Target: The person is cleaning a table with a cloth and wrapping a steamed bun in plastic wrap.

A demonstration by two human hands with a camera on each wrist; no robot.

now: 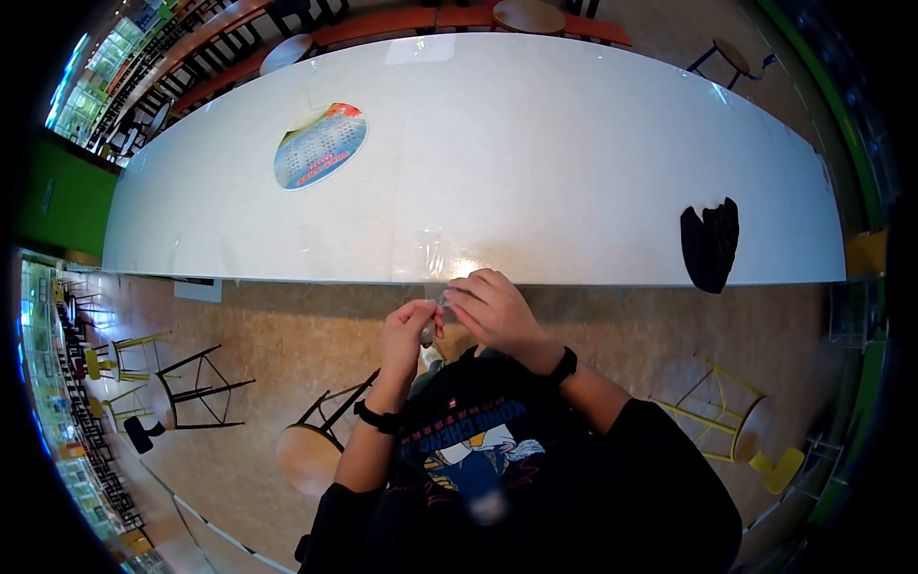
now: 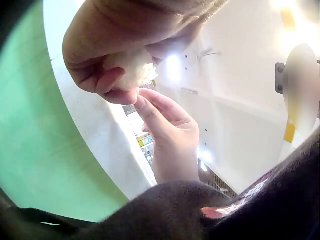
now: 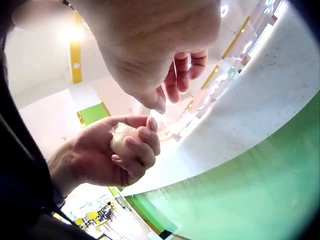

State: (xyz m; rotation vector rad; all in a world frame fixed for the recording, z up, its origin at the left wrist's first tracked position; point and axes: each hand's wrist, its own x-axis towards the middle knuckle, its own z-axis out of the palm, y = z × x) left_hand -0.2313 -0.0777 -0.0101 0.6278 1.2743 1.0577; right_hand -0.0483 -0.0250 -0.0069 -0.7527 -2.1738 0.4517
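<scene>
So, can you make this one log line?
left hand: grips whitish lump | right hand: close beside left hand | place: by white table

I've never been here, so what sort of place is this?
Perhaps a canteen or similar hall, judging by the long white table, round-seated stools and reddish benches or tables beyond.

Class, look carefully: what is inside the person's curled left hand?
The left hand holds a whitish, rounded lump with a frayed end. The hand covers the rest, so its full shape and material cannot be told.
</scene>
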